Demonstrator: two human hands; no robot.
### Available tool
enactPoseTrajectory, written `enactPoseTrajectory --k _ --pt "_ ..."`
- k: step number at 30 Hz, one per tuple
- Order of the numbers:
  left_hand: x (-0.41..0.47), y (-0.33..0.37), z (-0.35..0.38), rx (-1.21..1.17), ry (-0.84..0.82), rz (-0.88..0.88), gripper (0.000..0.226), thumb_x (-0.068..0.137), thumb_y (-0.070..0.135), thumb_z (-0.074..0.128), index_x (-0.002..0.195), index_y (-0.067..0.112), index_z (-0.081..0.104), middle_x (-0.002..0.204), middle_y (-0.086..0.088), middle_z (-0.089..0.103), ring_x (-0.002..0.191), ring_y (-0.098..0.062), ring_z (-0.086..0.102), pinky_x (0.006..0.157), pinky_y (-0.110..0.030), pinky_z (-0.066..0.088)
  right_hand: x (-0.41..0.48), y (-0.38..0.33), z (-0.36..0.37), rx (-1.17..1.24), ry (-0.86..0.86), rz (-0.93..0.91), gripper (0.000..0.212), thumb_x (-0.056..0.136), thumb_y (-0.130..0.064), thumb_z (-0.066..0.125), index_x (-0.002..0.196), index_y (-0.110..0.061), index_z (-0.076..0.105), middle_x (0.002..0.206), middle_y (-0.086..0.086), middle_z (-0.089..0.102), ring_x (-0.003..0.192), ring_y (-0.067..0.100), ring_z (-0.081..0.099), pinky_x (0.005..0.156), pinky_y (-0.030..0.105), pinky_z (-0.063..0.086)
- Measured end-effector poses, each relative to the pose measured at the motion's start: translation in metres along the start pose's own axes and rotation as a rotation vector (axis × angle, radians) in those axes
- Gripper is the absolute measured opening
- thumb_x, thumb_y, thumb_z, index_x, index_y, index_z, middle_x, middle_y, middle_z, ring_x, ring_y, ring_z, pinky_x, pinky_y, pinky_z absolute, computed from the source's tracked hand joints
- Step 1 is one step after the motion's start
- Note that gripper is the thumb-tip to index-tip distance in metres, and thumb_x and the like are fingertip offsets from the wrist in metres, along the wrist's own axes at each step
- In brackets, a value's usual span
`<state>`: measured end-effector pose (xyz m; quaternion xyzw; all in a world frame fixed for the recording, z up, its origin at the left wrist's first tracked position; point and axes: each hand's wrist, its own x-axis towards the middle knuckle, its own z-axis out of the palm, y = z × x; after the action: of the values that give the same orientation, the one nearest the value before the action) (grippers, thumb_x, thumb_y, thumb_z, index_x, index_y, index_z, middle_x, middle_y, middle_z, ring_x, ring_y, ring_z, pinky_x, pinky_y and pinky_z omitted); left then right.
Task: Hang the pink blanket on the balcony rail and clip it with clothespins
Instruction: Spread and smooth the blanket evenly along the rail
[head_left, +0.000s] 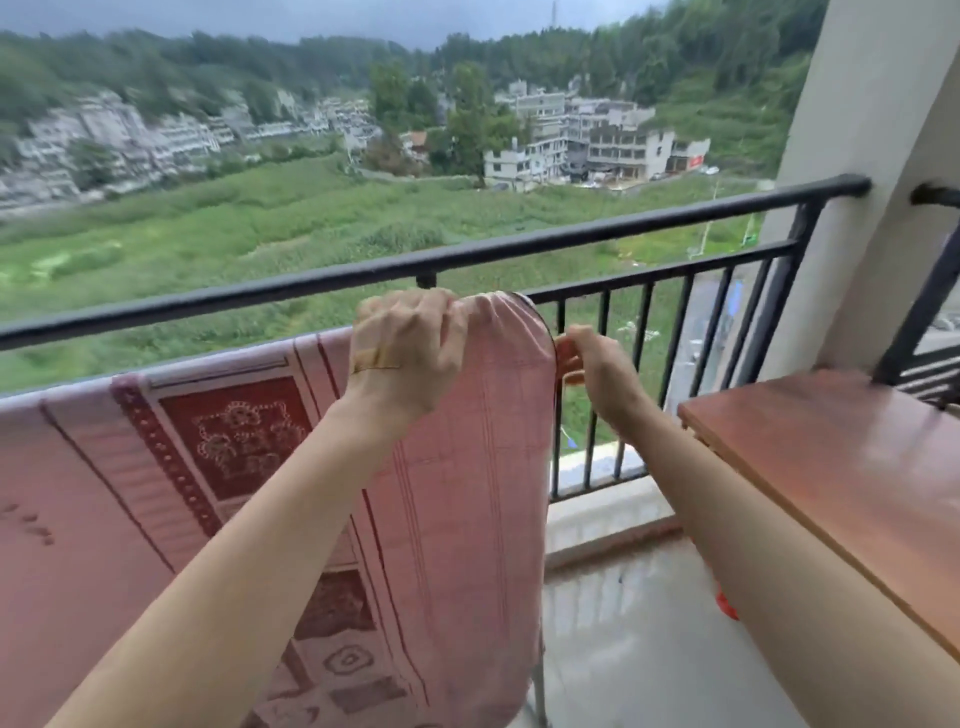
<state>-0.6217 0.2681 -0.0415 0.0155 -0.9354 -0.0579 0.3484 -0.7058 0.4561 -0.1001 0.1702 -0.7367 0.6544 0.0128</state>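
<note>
The pink blanket (457, 467), patterned with dark red squares and stripes, hangs over the lower horizontal bar of the black balcony rail (571, 235), from the left edge of view to the middle. My left hand (408, 345) is closed on the bunched top fold of the blanket at its right end. My right hand (589, 364) is just to the right of the blanket's right edge. Its fingers pinch a small orange thing that looks like a clothespin (570, 375), mostly hidden by the hand.
A brown wooden tabletop (841, 467) juts in from the right, close to my right forearm. A white pillar (857, 156) stands at the rail's right end. An orange object (727, 608) peeks out below my right arm. Wet grey floor (623, 649) lies beneath.
</note>
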Motion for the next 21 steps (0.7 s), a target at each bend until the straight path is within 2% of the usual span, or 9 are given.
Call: enactPoseTrajectory --k 2,3,6,8,10,12,15,18,21 --pt "-0.010 -0.006 -0.004 0.086 -0.029 -0.043 0.037 0.100 0.041 0.037 0.116 0.020 0.063 0.114 -0.003 0.069 0.104 -0.026 0.061 0.100 -0.044 0.035 0.009 -0.016 0.004 0.101 -0.073 0.018 0.075 0.084 -0.065 0.046 0.077 0.007 0.063 0.073 0.012 0.061 0.066 0.021 0.054 0.067 0.034 0.044" --pt "-0.014 -0.009 -0.006 0.104 -0.043 -0.056 0.038 0.100 0.041 0.037 0.122 0.020 0.060 0.120 -0.002 0.067 0.109 -0.025 0.060 0.104 -0.045 0.032 0.013 -0.023 0.006 0.093 -0.093 -0.003 0.079 0.083 -0.071 0.050 0.074 0.007 0.060 0.072 0.014 0.056 0.065 0.021 0.051 0.066 0.035 0.042" --pt "-0.017 -0.019 -0.010 0.102 -0.017 -0.105 0.041 0.100 0.040 0.036 0.126 0.016 0.058 0.123 -0.006 0.066 0.112 -0.026 0.059 0.105 -0.044 0.033 0.020 -0.034 0.008 0.026 -0.069 -0.050 0.066 0.082 -0.069 0.061 0.059 -0.007 0.049 0.059 0.009 0.042 0.054 0.017 0.040 0.059 0.026 0.034" --pt "-0.017 -0.025 -0.009 0.116 -0.004 -0.129 0.040 0.101 0.040 0.033 0.117 0.019 0.063 0.114 -0.004 0.069 0.103 -0.026 0.061 0.097 -0.040 0.035 0.018 -0.040 0.008 0.064 -0.086 -0.055 0.059 0.086 -0.055 0.068 0.056 -0.006 0.056 0.055 0.001 0.052 0.051 0.009 0.049 0.058 0.019 0.040" --pt "-0.017 -0.026 -0.006 0.147 0.031 -0.111 0.039 0.102 0.040 0.031 0.108 0.022 0.065 0.106 0.000 0.071 0.094 -0.024 0.061 0.088 -0.037 0.034 0.017 -0.053 0.012 0.129 -0.140 -0.056 0.048 0.088 -0.046 0.070 0.070 -0.002 0.069 0.066 0.002 0.065 0.059 0.011 0.059 0.062 0.025 0.046" --pt "-0.017 -0.025 -0.004 0.142 0.079 -0.091 0.039 0.102 0.039 0.032 0.105 0.021 0.066 0.102 0.000 0.071 0.088 -0.024 0.061 0.083 -0.036 0.033 0.017 -0.065 0.011 0.178 -0.054 -0.105 0.042 0.093 -0.043 0.064 0.066 -0.012 0.066 0.063 0.001 0.059 0.056 0.016 0.052 0.053 0.028 0.042" --pt "-0.018 -0.022 0.004 0.107 0.154 -0.052 0.035 0.102 0.035 0.037 0.102 0.018 0.067 0.095 -0.002 0.070 0.083 -0.025 0.060 0.079 -0.034 0.030 0.017 -0.060 0.005 0.225 0.238 -0.180 0.045 0.099 -0.040 0.055 0.072 -0.005 0.058 0.059 0.004 0.043 0.052 0.016 0.038 0.047 0.025 0.030" --pt "-0.020 -0.024 0.017 0.129 0.215 -0.007 0.031 0.101 0.033 0.041 0.103 0.016 0.066 0.091 -0.002 0.068 0.083 -0.025 0.057 0.082 -0.036 0.030 0.011 -0.018 0.006 -0.106 0.244 -0.120 0.051 0.102 -0.038 0.051 0.057 -0.016 0.041 0.053 -0.004 0.035 0.045 0.006 0.030 0.049 0.027 0.026" --pt "-0.021 -0.025 0.023 0.161 0.246 0.008 0.033 0.101 0.037 0.039 0.106 0.016 0.065 0.092 -0.001 0.067 0.083 -0.024 0.057 0.082 -0.038 0.031 0.006 0.009 0.009 -0.117 0.303 0.010 0.057 0.101 -0.051 0.042 0.057 -0.015 0.047 0.055 -0.004 0.044 0.051 0.011 0.039 0.055 0.029 0.032"
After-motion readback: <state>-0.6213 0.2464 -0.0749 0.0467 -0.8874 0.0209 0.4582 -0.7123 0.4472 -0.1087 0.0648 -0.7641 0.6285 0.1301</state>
